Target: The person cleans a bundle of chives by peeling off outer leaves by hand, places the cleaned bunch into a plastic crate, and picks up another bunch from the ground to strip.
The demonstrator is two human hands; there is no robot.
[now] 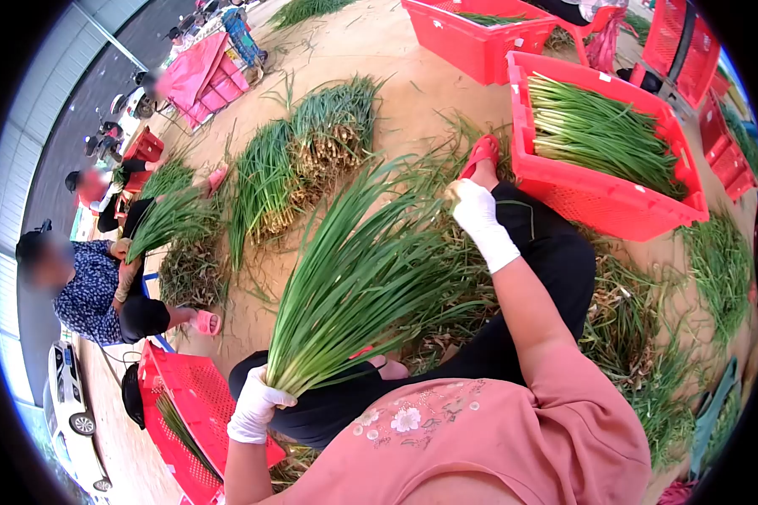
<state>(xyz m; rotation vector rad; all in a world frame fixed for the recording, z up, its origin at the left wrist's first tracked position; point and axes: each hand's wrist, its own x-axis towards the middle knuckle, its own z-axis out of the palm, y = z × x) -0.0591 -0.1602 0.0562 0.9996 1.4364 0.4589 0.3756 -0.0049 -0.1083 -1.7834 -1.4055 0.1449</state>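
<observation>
My left hand (259, 402), in a white glove, is closed round the pale stem ends of a large bunch of Chinese chives (349, 286). The long green leaves fan upward and to the right, over my lap. My right hand (475, 209), also gloved, is raised near my red sandal (483, 151), to the right of the leaf tips. Its fingers are curled together and look brownish at the tips; whatever they hold, if anything, I cannot make out. Loose leaves and dry trimmings (446, 328) lie on the ground below the bunch, between my legs.
A red crate (526, 181) with laid-in chives stands at the right, another crate (472, 46) behind it. Stacked chive bundles (333, 126) lie ahead. A co-worker (93, 282) sits at the left, holding chives. A red crate (202, 391) stands by my left side.
</observation>
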